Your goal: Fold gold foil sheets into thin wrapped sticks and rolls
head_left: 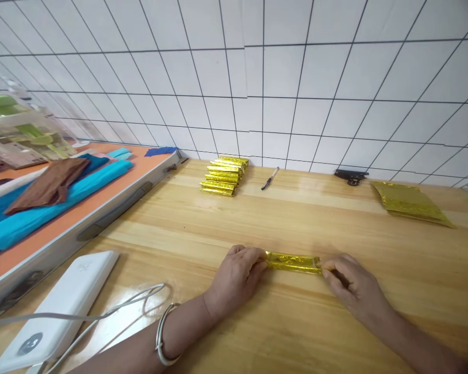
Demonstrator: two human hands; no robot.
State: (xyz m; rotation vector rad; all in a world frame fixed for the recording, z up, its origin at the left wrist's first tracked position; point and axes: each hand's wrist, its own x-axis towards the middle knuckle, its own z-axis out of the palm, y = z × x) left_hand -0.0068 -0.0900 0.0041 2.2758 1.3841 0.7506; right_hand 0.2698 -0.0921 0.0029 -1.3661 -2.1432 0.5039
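Both hands rest low on the pale wooden desk (257, 218), knuckles up: the left hand (236, 278) and right hand (349, 285) each pinch one end of a narrow, crinkled, shiny gold foil roll (292, 262) lying flat between them.

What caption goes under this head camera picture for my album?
Left hand and right hand pinch the ends of a gold foil roll on a wooden table.

Bare wooden table (296, 218) ahead; power bank (58, 309) (cable attached) blocks near left.
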